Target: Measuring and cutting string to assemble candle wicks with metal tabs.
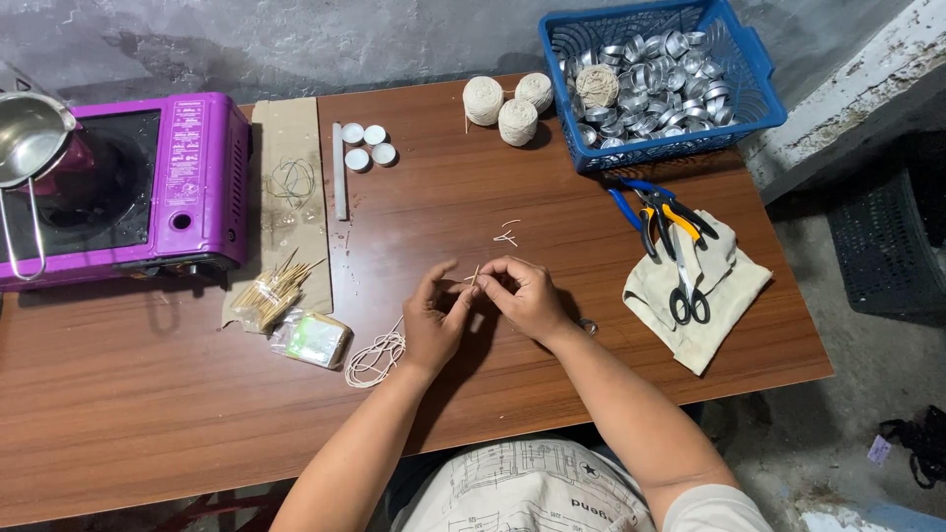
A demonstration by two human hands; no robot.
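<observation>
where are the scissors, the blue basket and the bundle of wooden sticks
scissors (682, 279): head view, on the blades above the black handles
blue basket (757, 91): head view, on its right wall
bundle of wooden sticks (268, 293): head view, on the middle of the bundle

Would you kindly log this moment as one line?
left hand: pinching string | right hand: pinching short wick piece | table: scissors on cloth

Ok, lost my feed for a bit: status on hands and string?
Left hand and right hand together, pinching a short string piece. Loose string coil by left wrist. Nothing in the way.
</observation>
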